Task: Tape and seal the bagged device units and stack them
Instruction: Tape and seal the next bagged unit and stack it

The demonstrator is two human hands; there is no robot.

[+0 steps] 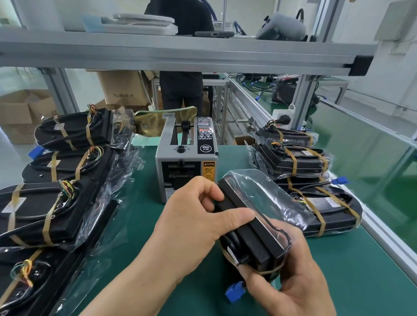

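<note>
Both hands grasping bagged unit [250,229] just in front of tape dispenser [187,158]: left hand [195,219] pinching far end, right hand [284,273] cupping near end. Taped stack [304,159] sitting right of dispenser. Loose-bagged units [51,210] lying left of dispenser, seemingly awaiting sealing. Task looking partway done.

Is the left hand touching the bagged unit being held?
Touching. The head view shows the left hand pinching the unit at its upper edge.
</note>
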